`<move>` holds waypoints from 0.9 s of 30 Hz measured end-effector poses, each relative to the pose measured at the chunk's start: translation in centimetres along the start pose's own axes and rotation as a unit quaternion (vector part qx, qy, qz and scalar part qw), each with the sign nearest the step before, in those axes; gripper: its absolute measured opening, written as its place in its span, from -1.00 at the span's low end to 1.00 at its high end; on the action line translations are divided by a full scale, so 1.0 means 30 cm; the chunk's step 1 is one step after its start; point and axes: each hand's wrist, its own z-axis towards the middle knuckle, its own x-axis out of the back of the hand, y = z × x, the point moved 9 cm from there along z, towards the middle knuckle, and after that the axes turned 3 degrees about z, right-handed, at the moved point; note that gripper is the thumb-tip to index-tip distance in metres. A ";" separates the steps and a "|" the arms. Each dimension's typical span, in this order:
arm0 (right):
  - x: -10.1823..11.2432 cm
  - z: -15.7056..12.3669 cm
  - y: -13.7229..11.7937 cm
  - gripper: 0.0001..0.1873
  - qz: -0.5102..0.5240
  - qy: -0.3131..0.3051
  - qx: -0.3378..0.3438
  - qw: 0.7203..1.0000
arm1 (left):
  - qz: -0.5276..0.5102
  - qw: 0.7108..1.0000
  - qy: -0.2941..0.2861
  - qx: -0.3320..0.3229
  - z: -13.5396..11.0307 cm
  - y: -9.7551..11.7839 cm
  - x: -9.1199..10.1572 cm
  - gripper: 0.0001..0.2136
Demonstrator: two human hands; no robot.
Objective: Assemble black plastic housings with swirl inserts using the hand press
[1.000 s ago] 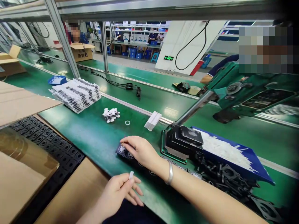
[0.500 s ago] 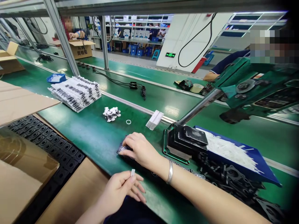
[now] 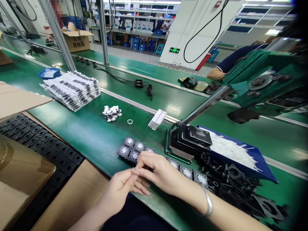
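My left hand (image 3: 122, 186) is closed in a pinch on a small white strip (image 3: 135, 168), its tip barely showing between the fingers. Thumb and forefinger of my right hand (image 3: 160, 168) meet the left fingertips at that strip; whether they grip it too is hidden. Just beyond the hands, small black fans (image 3: 124, 150) with white swirled faces lie in two rows along the bench edge. My right hand and wrist cover part of these rows.
A green press (image 3: 260, 83) overhangs the right side, beside a blue bin (image 3: 267, 166) of white strips and loose black frames (image 3: 267, 205). On the green bench lie a white stack (image 3: 157, 119), a ring (image 3: 130, 121) and bundled connectors (image 3: 112, 113). Cartons (image 3: 69, 189) stand left.
My right hand has come back from the left end of the fan rows to my left fingertips, uncovering several fans. The left hand still pinches the white strip. The view has shifted slightly.
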 end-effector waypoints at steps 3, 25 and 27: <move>0.047 0.005 0.002 -0.73 0.029 0.037 -0.006 0.999 | -0.029 0.999 0.011 0.008 0.002 -0.005 0.004 -0.49; 0.064 0.050 0.021 -0.78 -0.238 0.081 0.077 0.965 | -0.014 0.998 0.019 0.059 0.002 -0.056 -0.006 -0.46; 0.103 0.040 -0.016 -0.64 -0.251 0.120 0.088 0.956 | -0.014 0.998 0.018 0.058 0.001 -0.054 -0.008 -0.47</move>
